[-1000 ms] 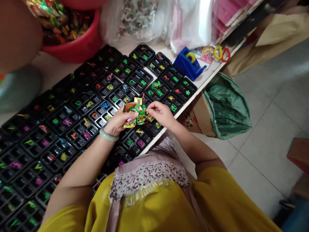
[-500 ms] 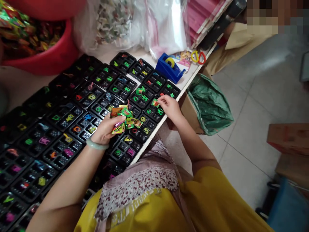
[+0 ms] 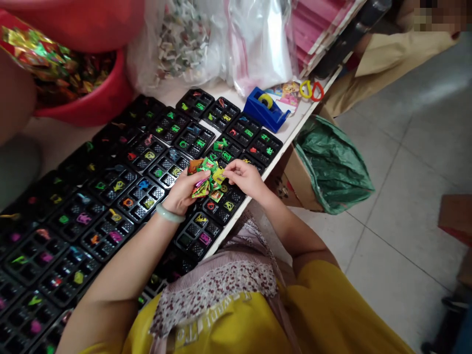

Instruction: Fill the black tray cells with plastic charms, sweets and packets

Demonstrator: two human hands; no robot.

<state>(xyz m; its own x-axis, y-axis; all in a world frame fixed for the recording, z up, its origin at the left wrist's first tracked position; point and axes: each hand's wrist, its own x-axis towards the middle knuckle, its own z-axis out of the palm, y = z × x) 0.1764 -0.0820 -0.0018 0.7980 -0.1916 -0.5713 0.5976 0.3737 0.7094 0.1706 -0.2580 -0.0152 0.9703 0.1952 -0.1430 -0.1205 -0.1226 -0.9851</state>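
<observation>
My left hand [image 3: 184, 189], with a pale green bangle at the wrist, is closed around a bunch of small shiny candy packets [image 3: 203, 184] in green, orange, yellow and pink. Fingertips of my right hand [image 3: 246, 180] pinch a yellow packet [image 3: 219, 175] at the right side of that bunch. Both hands are above black compartment trays [image 3: 199, 235] laid in rows on the table. Small bright plastic pieces, such as a magenta one [image 3: 205, 238], sit in some compartments. A green packet [image 3: 220, 144] lies in a tray just beyond my hands.
A blue tape dispenser [image 3: 266, 109] stands by the far table edge, near yellow-and-red-handled scissors [image 3: 311, 90]. At the back are a red tub [image 3: 92, 105] of shiny packets and clear plastic bags [image 3: 260, 44]. A box lined with a green bag [image 3: 332, 162] is beside the table. Another person is partly visible at top right.
My right hand has come from a tray near the table edge back to the bunch in my left hand. It now grips a yellow packet. The whole view has shifted slightly.
</observation>
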